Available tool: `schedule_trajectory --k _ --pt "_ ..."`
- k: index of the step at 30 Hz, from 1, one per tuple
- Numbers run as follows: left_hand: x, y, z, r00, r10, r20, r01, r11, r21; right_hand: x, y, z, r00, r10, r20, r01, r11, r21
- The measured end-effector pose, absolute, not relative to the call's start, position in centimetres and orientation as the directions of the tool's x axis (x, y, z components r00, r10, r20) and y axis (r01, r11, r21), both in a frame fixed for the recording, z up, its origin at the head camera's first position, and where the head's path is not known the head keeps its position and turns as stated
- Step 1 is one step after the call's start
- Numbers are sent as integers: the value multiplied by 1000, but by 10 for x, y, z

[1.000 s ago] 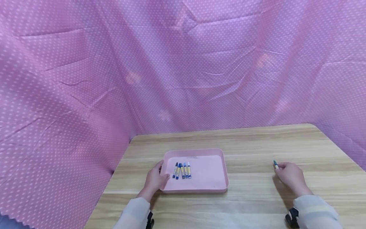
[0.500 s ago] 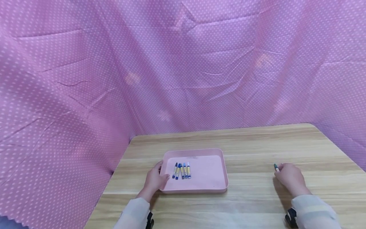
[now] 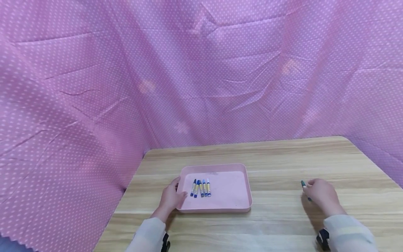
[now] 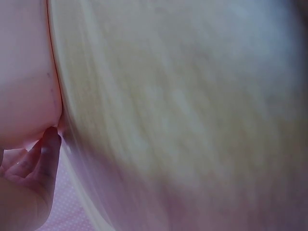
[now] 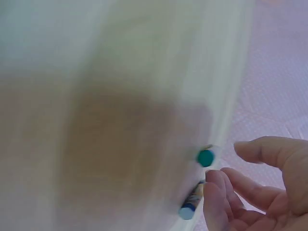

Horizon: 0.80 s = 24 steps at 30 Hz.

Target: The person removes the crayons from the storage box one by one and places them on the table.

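Note:
My left hand (image 3: 171, 197) grips the left side of a shallow pink tray (image 3: 228, 190), thumb over the rim. Several crayons (image 3: 201, 188) with dark, blue and pale tips lie side by side in its left half. To the right, my right hand (image 3: 321, 194) is low over the tabletop beside a green-tipped crayon (image 3: 303, 183). The right wrist view shows the thumb and fingers apart, with the crayon's green end (image 5: 206, 158) just off the fingertips. A second crayon with a light blue end (image 5: 187, 211) lies by the fingers, partly hidden by them.
Both hands work at a light wood-grain table (image 3: 267, 224) with rounded far corners. Pink cloth with white dots (image 3: 220, 87) hangs behind it and along both sides. Dark wrist straps (image 3: 323, 239) show under the pale sleeves.
The green-tipped crayon has come down and now slants by the right fingers, which have loosened from their pinch. A blue end now shows below that hand. The left hand and tray stay put.

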<state>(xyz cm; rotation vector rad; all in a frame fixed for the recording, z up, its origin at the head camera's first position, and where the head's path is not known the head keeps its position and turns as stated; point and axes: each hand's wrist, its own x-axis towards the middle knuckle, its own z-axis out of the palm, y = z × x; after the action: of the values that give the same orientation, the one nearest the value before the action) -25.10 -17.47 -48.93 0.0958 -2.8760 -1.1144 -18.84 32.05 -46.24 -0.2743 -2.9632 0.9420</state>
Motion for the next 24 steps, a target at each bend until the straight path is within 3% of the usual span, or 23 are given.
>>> schedule_trajectory --k 11,19,24 --pt "-255 -177 -489 -997 -66 28 -30 741 671 -195 320 -436 -987 156 33 93 732 -675" --pt "-262 -180 -486 -998 -63 16 -36 735 677 -200 306 -415 -989 147 -17 104 608 -787" --pt "-266 -180 -484 -998 -69 1 -50 736 675 -205 293 -407 -989 148 -11 99 603 -792"
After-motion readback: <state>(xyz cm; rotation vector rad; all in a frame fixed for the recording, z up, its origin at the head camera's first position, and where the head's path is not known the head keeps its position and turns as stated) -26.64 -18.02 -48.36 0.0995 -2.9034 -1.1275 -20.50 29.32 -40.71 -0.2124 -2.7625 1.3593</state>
